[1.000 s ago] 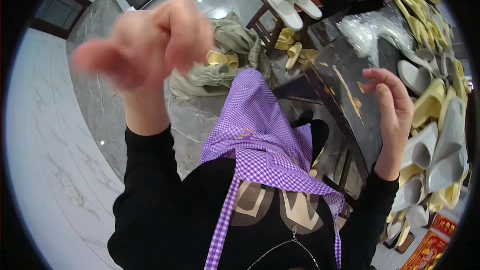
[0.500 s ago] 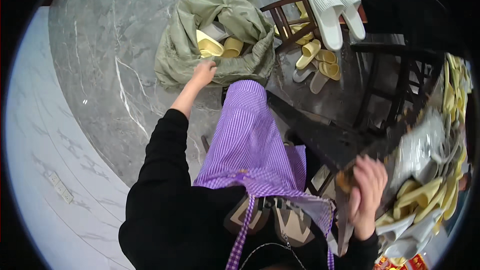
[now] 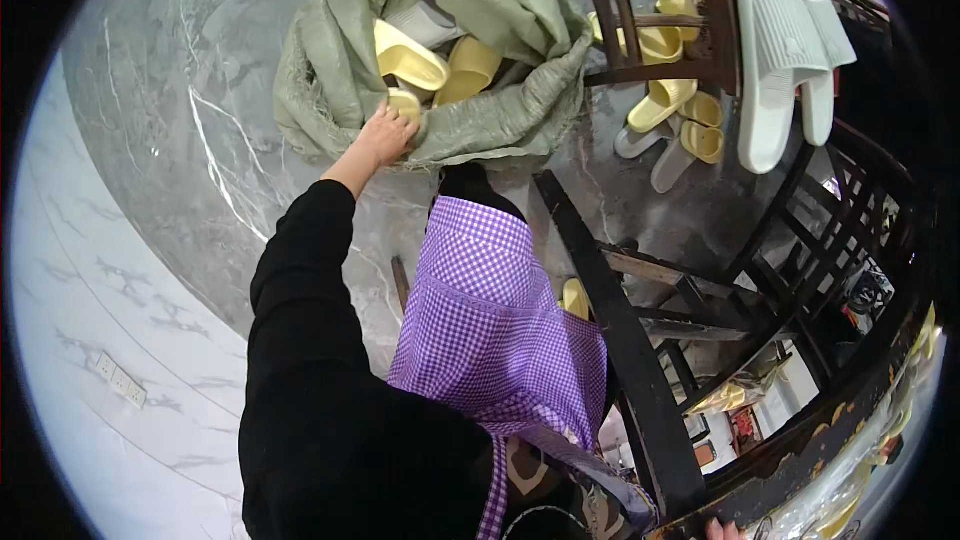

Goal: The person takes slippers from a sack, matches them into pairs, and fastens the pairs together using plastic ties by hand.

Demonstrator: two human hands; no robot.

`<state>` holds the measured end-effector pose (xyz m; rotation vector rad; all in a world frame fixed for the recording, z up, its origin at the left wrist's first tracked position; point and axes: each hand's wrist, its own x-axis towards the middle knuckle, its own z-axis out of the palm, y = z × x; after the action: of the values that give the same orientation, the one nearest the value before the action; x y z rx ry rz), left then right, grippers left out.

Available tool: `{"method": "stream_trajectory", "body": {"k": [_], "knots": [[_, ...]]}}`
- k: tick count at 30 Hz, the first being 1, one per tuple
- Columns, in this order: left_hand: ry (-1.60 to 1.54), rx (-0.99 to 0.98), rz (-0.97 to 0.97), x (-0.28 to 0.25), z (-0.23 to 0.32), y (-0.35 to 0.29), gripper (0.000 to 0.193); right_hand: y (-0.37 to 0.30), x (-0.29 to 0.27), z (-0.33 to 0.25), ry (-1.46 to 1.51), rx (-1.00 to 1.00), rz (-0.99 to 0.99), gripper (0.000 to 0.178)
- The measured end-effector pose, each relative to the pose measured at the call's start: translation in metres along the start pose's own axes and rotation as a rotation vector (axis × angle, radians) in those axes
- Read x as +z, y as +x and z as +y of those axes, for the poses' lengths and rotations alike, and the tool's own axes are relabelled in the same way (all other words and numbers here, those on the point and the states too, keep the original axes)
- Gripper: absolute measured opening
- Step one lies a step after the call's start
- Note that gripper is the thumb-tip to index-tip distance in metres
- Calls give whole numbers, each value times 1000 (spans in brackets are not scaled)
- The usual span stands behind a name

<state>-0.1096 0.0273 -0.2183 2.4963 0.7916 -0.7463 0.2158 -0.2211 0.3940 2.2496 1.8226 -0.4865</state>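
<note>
I can't tell either grip: left hand (image 3: pixel 388 136) overlaps yellow slipper (image 3: pixel 405 103), right hand (image 3: pixel 723 531) cropped.

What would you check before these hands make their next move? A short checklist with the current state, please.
1. Olive-green woven fabric sack open at the mouth: ok, other yellow slippers show inside.
2. Left hand at the pale yellow slipper by the sack's near rim: ok, its fingers appear to be on it.
3. Left hand's grip firm: cannot tell, the underside is hidden.
4. Right hand fully in view: not ok, only fingers show at the lower edge, by the dark, worn wooden table.
5. White ridged slippers steady on the brown wooden stool: cannot tell, its seat is mostly hidden.
</note>
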Motion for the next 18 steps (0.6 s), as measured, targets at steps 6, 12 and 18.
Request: {"method": "stream_trajectory", "body": {"k": [6, 12, 18], "knots": [[-15, -61, -307, 39, -16, -39, 27, 3, -5, 23, 16, -219, -46, 44], [-438, -372, -588, 70, -30, -84, 25, 11, -16, 19, -10, -226, -212, 43], [-280, -391, 330, 37, -29, 15, 40, 10, -9, 13, -23, -201, -145, 40]]}}
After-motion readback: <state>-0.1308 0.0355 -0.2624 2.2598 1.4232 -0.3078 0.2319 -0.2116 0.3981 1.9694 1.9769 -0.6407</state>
